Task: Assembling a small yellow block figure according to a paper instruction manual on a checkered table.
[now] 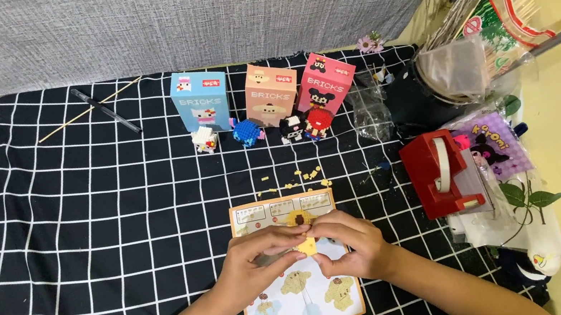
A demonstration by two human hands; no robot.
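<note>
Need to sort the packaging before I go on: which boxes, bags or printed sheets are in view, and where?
Blue box: back row, leftmost, upright.
Peach box: back row, middle, upright.
Pink box: back row, rightmost, tilted.
Instruction sheet: orange-edged, flat under the hands.
Purple printed bag: right side, beside the red tape dispenser.

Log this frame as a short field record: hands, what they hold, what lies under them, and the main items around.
left hand: pinching the yellow brick piece
right hand: pinching the same piece from the other side
under hands: instruction sheet on the checked cloth
loose parts: small yellow bricks beyond the sheet
back row: three boxes, four small built figures
right side: red tape dispenser
</note>
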